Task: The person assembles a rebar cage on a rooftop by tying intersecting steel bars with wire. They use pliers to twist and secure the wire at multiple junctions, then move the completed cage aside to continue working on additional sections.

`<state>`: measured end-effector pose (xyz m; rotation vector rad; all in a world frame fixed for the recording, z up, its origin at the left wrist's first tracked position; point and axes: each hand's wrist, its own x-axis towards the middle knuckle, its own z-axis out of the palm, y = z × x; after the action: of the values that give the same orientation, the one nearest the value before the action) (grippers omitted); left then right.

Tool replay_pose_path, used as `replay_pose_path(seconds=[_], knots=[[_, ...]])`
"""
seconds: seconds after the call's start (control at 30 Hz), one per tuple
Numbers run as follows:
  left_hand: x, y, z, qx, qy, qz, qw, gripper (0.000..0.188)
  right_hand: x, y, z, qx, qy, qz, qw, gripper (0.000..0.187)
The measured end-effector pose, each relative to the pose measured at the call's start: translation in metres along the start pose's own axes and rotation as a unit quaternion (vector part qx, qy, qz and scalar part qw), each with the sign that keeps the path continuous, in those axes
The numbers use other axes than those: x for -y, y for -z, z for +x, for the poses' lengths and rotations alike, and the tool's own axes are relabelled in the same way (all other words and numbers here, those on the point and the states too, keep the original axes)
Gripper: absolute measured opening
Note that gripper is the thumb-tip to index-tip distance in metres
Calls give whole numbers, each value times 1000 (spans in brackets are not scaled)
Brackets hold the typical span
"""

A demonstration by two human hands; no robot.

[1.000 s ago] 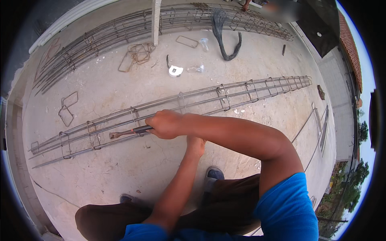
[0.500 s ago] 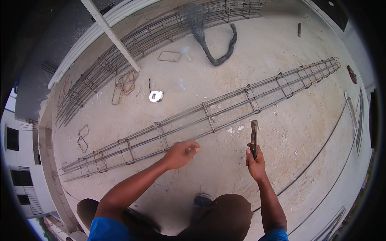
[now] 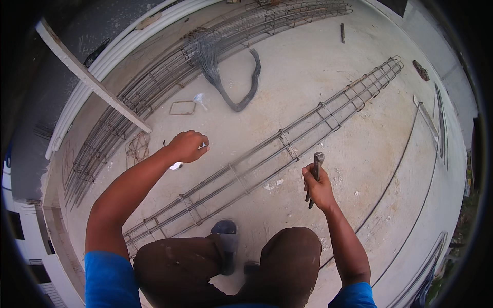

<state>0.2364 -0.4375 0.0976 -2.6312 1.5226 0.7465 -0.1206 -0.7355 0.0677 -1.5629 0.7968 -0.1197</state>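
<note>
A long, narrow cage of grey steel bars (image 3: 288, 145) runs across the floor from the lower left of the frame to the upper right, and it looks largely formed: thin rectangular steel hoops (image 3: 189, 210) stand around its lengthwise bars at intervals over the whole visible stretch. Whether every crossing is tied is too small to tell, so what remains undone cannot be read from it. The cage looks straight apart from the lens's bend, dull grey with brownish patches, its lower-left end partly hidden by the left knee. Just beside its middle, right of centre, the right hand (image 3: 319, 190) is closed around dark metal pincers (image 3: 317, 160), their head pointing up the frame. The left hand (image 3: 190, 146), left of centre and beyond the cage, is loosely curled with nothing visible in its grasp. Farther out, a loose rectangular wire hoop (image 3: 182, 114) and a looped bundle of grey wire (image 3: 239, 107) lie toward the top, before stacked rusty-grey cages (image 3: 154, 84) at upper left.
</note>
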Motion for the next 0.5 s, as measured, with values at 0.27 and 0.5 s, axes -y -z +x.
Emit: replay_pose_path(seconds=[0.27, 0.5], knots=[[18, -27, 234, -252, 2, 39, 967, 35, 145, 16, -7, 47, 30, -336, 940, 29], [17, -26, 322, -10, 87, -30, 996, 43, 180, 44, 29, -10, -60, -304, 951, 28]])
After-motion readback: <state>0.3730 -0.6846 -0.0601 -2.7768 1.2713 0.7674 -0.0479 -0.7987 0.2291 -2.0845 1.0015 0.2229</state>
